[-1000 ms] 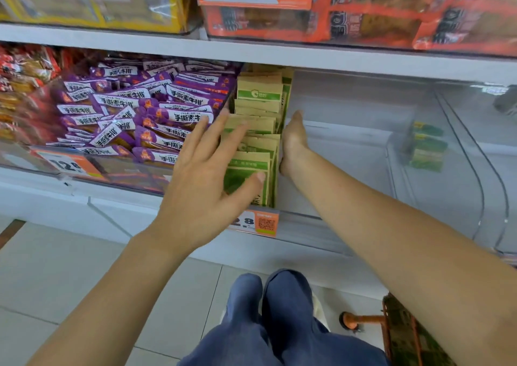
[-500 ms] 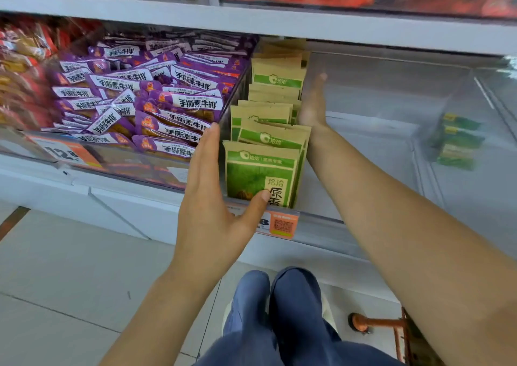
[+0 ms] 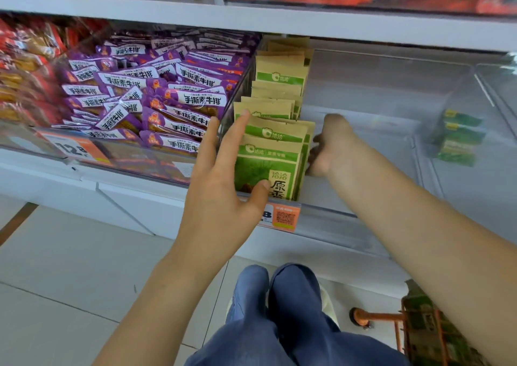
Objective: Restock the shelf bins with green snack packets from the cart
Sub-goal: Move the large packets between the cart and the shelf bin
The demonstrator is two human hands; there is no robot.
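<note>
A row of green and tan snack packets (image 3: 268,167) stands upright at the left end of a clear shelf bin (image 3: 372,153). My left hand (image 3: 223,178) lies flat against the row's left front, fingers straight and thumb pressing the front packet's face. My right hand (image 3: 328,147), blurred, is at the right side of the front packets, its fingers curled round their right edge. An orange cart (image 3: 419,335) holding more green packets shows at the bottom right, below my right forearm.
Purple snack packets (image 3: 156,100) fill the bin to the left, behind a clear divider. A few small green packets (image 3: 458,139) stand in the bin to the right. An orange price tag (image 3: 285,217) hangs on the shelf edge. My knees are below, over a tiled floor.
My right hand has drawn forward along the row from the back and curled its fingers at the front packets. My left hand stays at the front, fingers now reaching higher along the packets.
</note>
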